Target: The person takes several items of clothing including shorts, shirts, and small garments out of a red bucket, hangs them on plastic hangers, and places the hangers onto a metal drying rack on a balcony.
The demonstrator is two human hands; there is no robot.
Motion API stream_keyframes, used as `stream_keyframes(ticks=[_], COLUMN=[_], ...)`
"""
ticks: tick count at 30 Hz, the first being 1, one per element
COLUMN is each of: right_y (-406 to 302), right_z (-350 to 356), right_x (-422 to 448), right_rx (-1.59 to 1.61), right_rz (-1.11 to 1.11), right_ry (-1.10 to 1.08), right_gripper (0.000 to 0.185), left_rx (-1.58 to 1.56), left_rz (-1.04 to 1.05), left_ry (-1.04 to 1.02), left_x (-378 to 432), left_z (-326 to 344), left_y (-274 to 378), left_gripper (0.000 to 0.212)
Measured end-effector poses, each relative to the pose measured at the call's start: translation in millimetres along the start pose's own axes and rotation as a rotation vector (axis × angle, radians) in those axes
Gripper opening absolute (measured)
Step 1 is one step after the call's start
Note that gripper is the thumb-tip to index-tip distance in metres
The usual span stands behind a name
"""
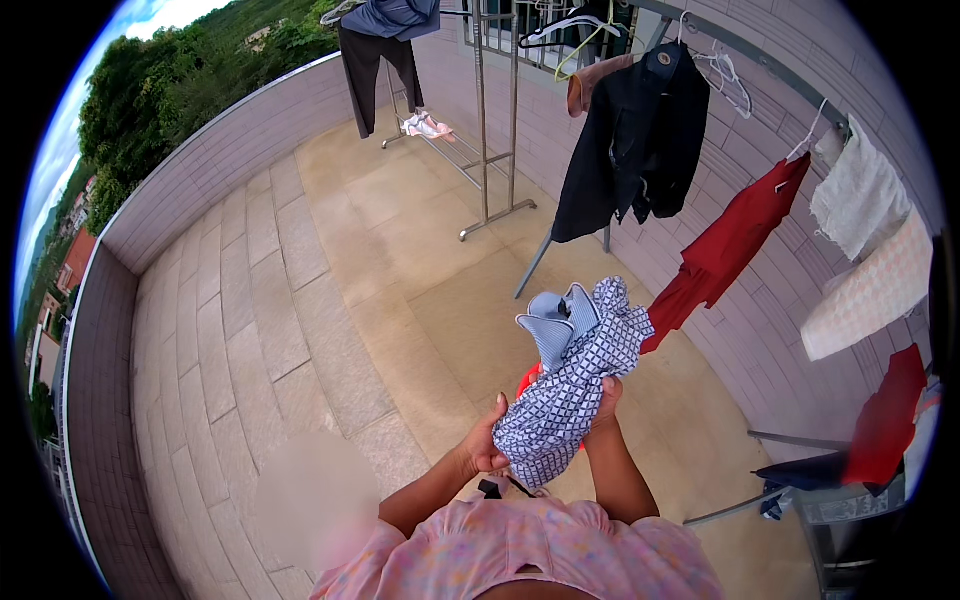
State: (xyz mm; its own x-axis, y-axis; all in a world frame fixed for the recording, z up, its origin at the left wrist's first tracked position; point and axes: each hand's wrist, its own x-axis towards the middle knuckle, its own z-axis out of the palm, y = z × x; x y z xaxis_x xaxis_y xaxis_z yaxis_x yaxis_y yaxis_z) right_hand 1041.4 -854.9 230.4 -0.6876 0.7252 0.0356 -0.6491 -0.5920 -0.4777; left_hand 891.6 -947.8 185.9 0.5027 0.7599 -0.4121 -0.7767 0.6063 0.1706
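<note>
A bunched blue-and-white checked garment (562, 397) with a striped, light blue collar-like part (559, 322) is held up in front of my chest between both hands. My left hand (484, 442) grips its lower left side, thumb upward. My right hand (606, 405) holds its right side, the fingers partly hidden behind the cloth. Something red (529, 379) shows behind the garment, mostly covered by it. Just beyond, to the right, hangs a dark red garment (727, 232) on a white hanger.
A metal rail (750, 56) along the tiled wall carries a black garment (637, 142), hangers and pale cloths (862, 187). Farther off stands a metal clothes rack (484, 150) with dark trousers (379, 67). A low parapet (225, 150) borders the terrace. More clothing (885, 420) hangs at the lower right.
</note>
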Motion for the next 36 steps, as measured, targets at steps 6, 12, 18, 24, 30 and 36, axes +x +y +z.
stream_keyframes(ticks=[6,12,18,24,30,36], right_y=[-9.6,-19.1,-41.7,-85.8,-127.6,-135.4], right_z=[23.1,9.6,18.5,18.0,23.0,24.6], right_x=[-9.0,-39.6,-67.9,-75.0,-56.0,-55.6], right_rx=[0.279,0.568,0.632,0.565,0.441,0.427], right_rz=[-0.237,-0.311,-0.364,-0.461,-0.483,-0.466], right_ry=[-0.356,-0.46,-0.41,-0.412,-0.606,-0.567], right_gripper=[0.065,0.058,0.057,0.06,0.058,0.057], left_rx=[-0.009,-0.059,-0.086,-0.254,-0.353,-0.285], left_rz=[-0.065,-0.233,-0.382,-0.586,-0.938,-0.833], left_ry=[-0.138,-0.131,-0.116,-0.27,-0.646,-0.454], left_x=[27.1,44.6,55.9,72.9,126.1,125.0], left_z=[-4.1,36.1,53.4,66.1,59.4,83.4], left_y=[-34.3,-68.6,-94.8,-99.3,-96.4,-108.1], left_gripper=[0.048,0.043,0.039,0.039,0.053,0.051])
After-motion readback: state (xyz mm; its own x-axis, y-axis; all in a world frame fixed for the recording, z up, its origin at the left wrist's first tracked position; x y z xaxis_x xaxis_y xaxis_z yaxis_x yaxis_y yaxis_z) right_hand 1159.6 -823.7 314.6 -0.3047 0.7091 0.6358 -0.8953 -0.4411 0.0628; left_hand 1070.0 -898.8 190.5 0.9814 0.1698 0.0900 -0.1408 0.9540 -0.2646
